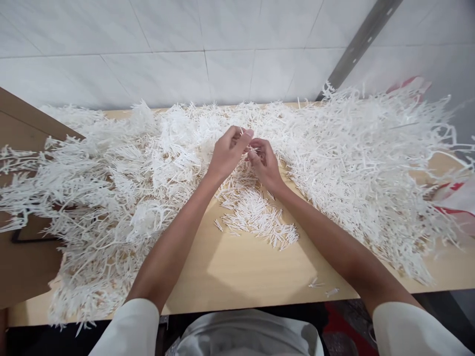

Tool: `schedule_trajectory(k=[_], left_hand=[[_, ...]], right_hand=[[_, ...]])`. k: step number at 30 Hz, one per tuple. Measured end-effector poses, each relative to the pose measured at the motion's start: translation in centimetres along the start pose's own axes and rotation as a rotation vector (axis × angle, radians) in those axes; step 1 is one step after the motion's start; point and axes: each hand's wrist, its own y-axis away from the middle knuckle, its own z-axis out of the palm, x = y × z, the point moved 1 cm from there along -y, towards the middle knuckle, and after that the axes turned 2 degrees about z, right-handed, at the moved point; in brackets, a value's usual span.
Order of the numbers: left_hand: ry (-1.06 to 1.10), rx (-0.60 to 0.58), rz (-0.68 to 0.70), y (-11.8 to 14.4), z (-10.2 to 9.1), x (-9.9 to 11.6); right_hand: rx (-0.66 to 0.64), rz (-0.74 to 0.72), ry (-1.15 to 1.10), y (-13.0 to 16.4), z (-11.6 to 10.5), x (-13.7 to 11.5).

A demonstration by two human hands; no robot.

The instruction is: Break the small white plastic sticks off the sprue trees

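Observation:
My left hand (229, 152) and my right hand (265, 164) are close together over the middle of the table, both with fingers closed. Thin white bits of a branched plastic piece show between the fingertips; its full shape is hidden by the fingers. Below the hands lies a pile of short loose white plastic sticks (256, 212). To the left spreads a big tangled heap of white branched plastic pieces (148, 163), and a similar heap (356, 163) covers the right side.
A brown cardboard box (25, 267) stands at the left edge. The pale wooden table (230, 267) backs onto a tiled wall (178, 74) with a metal post (358, 47). A red and white bag (458, 195) is at the right. Few stray white bits (332, 291) lie near the front edge.

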Motion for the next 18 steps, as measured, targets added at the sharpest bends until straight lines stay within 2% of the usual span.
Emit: schedule_trajectory(k=[3,6,9,13,15,18], left_hand=[[-0.012,-0.137,-0.014,-0.2,0.1,-0.4],[-0.136,-0.128,0.06,-0.4,-0.8,-0.6],[-0.416,-0.107,0.155,-0.5,-2.5,-0.7],[-0.776,-0.239,0.139,-0.4,-5.0,-2.2],[-0.85,-0.226,0.148,-0.6,-6.1,-3.0],[-0.863,-0.103,0.181,-1.1,-7.6,-3.5]], right_hand=[[0.097,0.076,-0.045,-0.4,-0.3,0.4],[0.178,0.083,-0.028,-0.7,-0.5,0.6],[0.295,0.042,-0.018,-0.5,-0.7,0.8],[0.425,-0.005,0.05,-0.3,-1.1,1.4],[0.477,-0.057,0.095,-0.7,-1.7,1.3],[0.575,-0.178,0.122,-1.9,-3.3,0.6]])
